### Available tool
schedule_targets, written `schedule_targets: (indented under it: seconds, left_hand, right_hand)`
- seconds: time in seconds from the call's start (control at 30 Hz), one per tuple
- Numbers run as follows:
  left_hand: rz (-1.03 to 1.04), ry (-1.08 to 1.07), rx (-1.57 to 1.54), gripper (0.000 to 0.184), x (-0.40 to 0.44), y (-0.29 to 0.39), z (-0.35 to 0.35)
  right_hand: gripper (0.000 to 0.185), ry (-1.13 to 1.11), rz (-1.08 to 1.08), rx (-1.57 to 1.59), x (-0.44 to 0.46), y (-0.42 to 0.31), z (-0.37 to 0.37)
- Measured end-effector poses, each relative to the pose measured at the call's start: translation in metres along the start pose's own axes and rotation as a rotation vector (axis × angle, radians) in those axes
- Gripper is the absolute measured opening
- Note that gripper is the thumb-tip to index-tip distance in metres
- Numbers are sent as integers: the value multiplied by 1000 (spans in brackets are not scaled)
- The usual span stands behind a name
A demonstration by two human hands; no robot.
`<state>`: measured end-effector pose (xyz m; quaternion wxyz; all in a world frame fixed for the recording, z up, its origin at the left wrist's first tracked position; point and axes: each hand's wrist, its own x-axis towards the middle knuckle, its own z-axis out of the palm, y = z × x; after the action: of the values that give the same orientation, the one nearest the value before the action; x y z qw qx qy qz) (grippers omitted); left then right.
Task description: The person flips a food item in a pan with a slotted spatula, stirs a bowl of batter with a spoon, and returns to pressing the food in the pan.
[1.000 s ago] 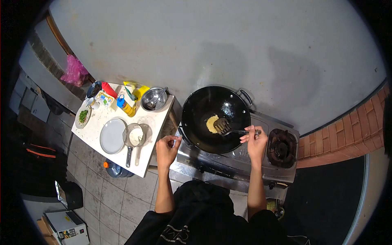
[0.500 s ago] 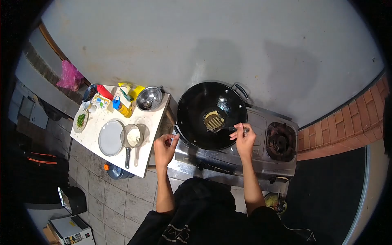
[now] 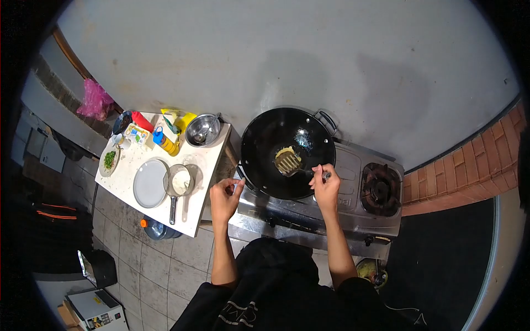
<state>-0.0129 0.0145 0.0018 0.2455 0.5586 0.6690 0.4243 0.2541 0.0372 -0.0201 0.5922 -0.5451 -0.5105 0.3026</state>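
Head-worn camera, looking forward, downward, wide-angle

Tabletop (image 3: pixel 122 177): blue-capped yellow bottle (image 3: pixel 167 145); red bottle (image 3: pixel 142 121); steel bowl (image 3: pixel 194 124). Below: orange-capped water jug (image 3: pixel 158 230), on tiled floor (image 3: pixel 128 254). Left: pink plastic bag (image 3: pixel 95 100). Lower left: white box-shaped appliance (image 3: pixel 95 315). Right: red brick edging (image 3: pixel 464 171).

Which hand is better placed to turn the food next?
Probably the right hand: it holds the slotted spatula, whose head overlaps the food. The left hand is off the spatula, beside the wok.
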Motion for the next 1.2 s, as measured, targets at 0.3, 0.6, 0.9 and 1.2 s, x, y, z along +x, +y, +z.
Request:
schedule_targets:
  seconds: [0.3,0.6,0.9,1.2]
  left_hand:
    - [0,-9,-38,25,-6,11,0]
    - [-75,0,4,25,-6,14,7]
    - [-133,34,-22,23,-10,22,18]
    - [-69,135,-28,26,-20,19,21]
  right_hand:
    - [19,59,7,-17,-4,0,2]
    - [23,73,-37,55,8,-19,-9]
    - [21,75,6,69,1,-12,-19]
    - [14,19,32,156,19,-17,-42]
